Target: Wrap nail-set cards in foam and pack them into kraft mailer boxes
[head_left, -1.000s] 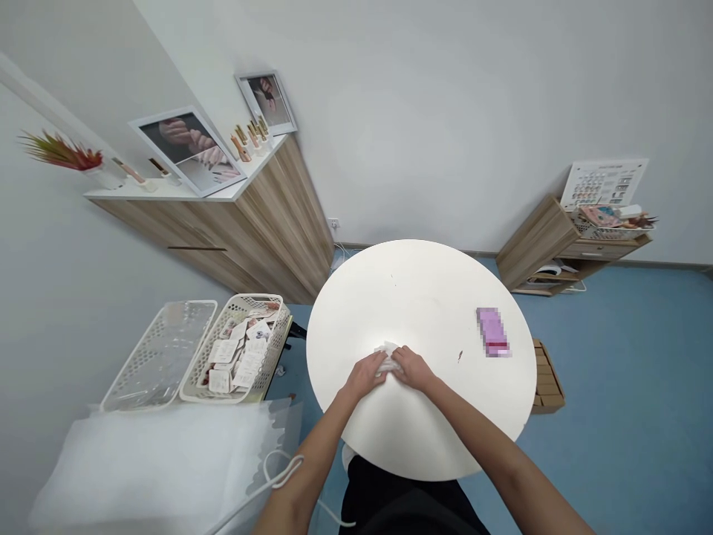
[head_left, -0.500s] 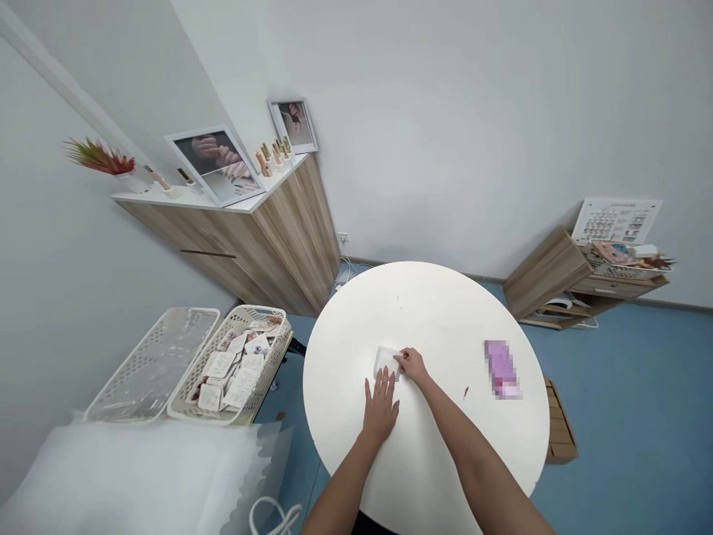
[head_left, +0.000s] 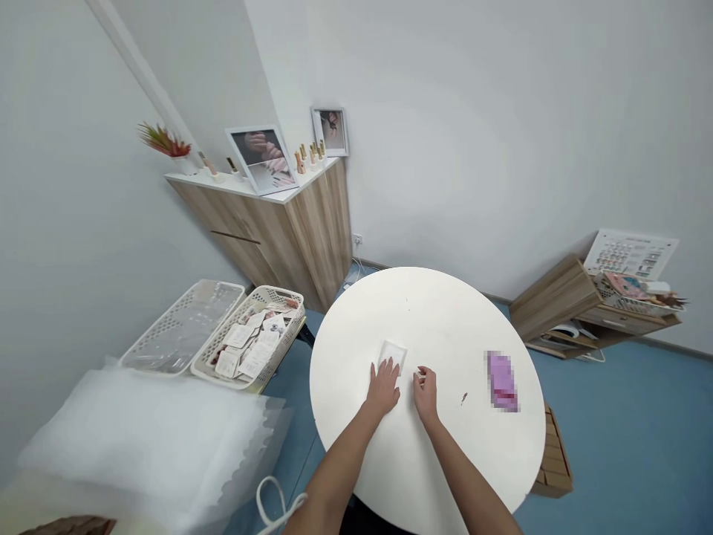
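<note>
A small white square packet (head_left: 394, 351) lies flat on the round white table (head_left: 457, 312). My left hand (head_left: 383, 386) rests on its near part with fingers stretched out, covering some of it. To the right of the packet, and apart from it, my right hand (head_left: 426, 394) is just over the tabletop. Its fingers are curled in toward the thumb; what they hold, if anything, is too small to make out.
A blurred-out purple item (head_left: 503, 381) lies at the table's right. On the left stand a white basket of cards (head_left: 304, 305), a basket of clear plastic (head_left: 127, 357) and white foam sheeting (head_left: 150, 438). A wooden cabinet (head_left: 317, 230) and a low shelf (head_left: 551, 305) are behind.
My right hand has come off the packet's right edge and moved right and toward me, fingers curled. My left hand stays on the packet. The camera view has shifted.
</note>
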The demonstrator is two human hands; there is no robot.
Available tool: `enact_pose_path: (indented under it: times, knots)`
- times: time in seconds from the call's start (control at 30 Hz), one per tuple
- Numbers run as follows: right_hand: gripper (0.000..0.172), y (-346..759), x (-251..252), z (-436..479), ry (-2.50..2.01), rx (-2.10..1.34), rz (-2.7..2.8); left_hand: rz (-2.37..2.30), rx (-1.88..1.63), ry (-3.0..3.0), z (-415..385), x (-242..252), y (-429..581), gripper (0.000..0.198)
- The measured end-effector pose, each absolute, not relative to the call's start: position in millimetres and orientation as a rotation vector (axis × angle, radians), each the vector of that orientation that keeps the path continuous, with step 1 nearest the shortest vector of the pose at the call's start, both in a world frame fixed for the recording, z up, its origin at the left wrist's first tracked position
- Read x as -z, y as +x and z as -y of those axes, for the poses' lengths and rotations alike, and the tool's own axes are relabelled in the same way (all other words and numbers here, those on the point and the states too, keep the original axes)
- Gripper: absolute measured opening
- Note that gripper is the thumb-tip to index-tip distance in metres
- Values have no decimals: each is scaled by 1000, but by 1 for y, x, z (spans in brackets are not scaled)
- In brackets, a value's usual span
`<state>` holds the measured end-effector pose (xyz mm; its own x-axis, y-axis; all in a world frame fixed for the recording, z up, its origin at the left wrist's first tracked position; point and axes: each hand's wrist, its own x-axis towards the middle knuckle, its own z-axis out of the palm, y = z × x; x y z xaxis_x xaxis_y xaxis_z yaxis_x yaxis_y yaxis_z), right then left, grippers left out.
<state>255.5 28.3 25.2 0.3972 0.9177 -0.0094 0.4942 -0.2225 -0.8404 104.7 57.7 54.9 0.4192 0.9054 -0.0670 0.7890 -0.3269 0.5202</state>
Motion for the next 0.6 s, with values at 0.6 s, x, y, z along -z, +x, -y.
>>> enact_pose_path:
  times: [0.6]
  knots:
    - [43,-73,-142,37,-1138,-789,1929,-2392,-358,1652,173,-183,-242,63]
